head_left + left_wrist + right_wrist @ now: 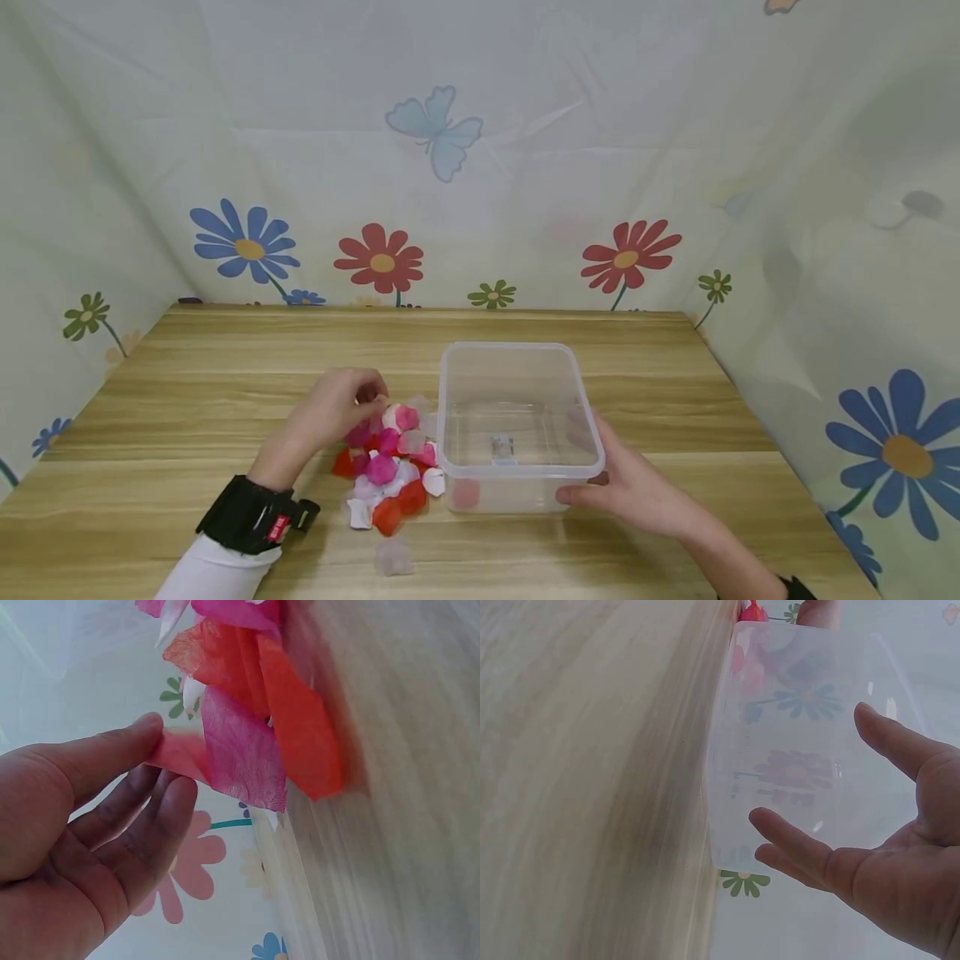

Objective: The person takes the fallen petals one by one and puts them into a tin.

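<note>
My left hand (334,406) is at the far left edge of a heap of artificial flower petals (382,471) in pink, red, orange and white. In the left wrist view, thumb and fingertips pinch a light pink petal (182,752); a magenta petal (240,750) overlaps it. Right of the heap stands a clear plastic box (517,492), lidless, its opening tilted into view. A pinkish-red petal shows through its front wall. My right hand (637,490) touches the box's right side with fingers spread and fairly straight, as the right wrist view (885,817) shows.
The wooden table (315,333) carries everything. A loose pale petal (393,557) lies in front of the heap. Flower-printed cloth (525,208) hangs behind the table and along both sides.
</note>
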Motion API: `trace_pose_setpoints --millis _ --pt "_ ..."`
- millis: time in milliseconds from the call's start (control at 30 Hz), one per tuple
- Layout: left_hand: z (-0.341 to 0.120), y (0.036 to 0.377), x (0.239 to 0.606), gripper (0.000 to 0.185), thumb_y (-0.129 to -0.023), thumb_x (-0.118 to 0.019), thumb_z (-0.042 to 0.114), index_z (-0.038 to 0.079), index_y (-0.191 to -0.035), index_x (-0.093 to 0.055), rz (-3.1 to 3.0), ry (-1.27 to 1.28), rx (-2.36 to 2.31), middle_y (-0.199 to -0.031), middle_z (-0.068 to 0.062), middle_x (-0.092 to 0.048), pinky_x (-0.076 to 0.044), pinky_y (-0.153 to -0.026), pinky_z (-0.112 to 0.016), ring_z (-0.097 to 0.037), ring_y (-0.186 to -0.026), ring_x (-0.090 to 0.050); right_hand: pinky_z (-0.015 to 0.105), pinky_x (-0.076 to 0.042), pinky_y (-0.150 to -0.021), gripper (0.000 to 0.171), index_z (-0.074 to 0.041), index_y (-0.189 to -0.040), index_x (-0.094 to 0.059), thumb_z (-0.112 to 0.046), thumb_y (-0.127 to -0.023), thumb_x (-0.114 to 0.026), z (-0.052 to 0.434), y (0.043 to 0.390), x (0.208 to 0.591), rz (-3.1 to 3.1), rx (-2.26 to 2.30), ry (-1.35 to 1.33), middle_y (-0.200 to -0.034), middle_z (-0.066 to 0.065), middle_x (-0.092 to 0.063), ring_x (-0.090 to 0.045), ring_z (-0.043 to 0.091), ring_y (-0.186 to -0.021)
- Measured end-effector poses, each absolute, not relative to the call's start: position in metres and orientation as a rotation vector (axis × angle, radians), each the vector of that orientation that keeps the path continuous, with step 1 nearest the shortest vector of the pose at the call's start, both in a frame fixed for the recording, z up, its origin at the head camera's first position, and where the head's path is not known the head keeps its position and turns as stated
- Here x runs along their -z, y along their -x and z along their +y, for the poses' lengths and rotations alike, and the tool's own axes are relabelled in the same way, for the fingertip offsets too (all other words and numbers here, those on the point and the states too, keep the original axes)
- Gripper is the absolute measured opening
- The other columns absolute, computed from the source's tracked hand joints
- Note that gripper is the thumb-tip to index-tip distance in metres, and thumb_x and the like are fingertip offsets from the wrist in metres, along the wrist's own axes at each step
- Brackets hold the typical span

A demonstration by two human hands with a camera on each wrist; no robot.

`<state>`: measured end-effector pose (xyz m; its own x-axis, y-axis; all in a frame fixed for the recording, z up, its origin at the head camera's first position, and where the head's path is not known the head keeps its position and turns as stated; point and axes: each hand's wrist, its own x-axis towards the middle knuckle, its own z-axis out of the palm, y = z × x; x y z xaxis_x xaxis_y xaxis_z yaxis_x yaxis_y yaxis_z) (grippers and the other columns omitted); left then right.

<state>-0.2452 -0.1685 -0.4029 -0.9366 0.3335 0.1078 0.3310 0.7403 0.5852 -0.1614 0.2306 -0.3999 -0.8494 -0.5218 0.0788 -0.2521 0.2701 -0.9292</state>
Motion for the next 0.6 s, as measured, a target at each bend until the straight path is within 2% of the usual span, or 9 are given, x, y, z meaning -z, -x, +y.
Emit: trace_pose_setpoints --millis 133,400,600 --pt "-0.167 0.244 0.398 0.012 -0.088 -0.08 0.003 0.008 -0.097 -0.073 2.962 -0.58 -1.022 -0.083 0.0 -0.066 -0.056 -0.069 -0.031 -0.018 -0.075 -0.06 0.037 -0.058 -0.083 0.11 -0.025 -0.166 -0.008 -0.01 -0.087 -0.083 0.231 0.161 0.399 2.309 1.597 0.713 -0.156 0.031 -0.03 -0.048 0.053 -0.126" --pt "-0.162 0.24 0.387 0.015 -0.088 -0.082 0.007 0.015 -0.096 -0.073 3.034 -0.652 -1.108 -0.084 0.005 -0.067 -0.058 -0.073 -0.032 -0.015 -0.078 -0.063 0.037 -0.059 -0.083 0.109 -0.021 -0.165 -0.008 -0.009 -0.087 -0.083 0.231 0.162 0.4 2.288 1.613 0.735 -0.152 0.033 -0.033 -0.051 0.053 -0.122" --pt "-0.152 0.235 0.375 0.016 -0.087 -0.083 0.007 0.013 -0.1 -0.075 3.045 -0.774 -1.302 -0.089 0.004 -0.07 -0.061 -0.075 -0.033 -0.014 -0.081 -0.066 0.036 -0.059 -0.083 0.107 -0.02 -0.165 -0.009 -0.009 -0.088 -0.082 0.231 0.162 0.4 2.286 1.608 0.729 -0.153 0.033 -0.032 -0.049 0.053 -0.124"
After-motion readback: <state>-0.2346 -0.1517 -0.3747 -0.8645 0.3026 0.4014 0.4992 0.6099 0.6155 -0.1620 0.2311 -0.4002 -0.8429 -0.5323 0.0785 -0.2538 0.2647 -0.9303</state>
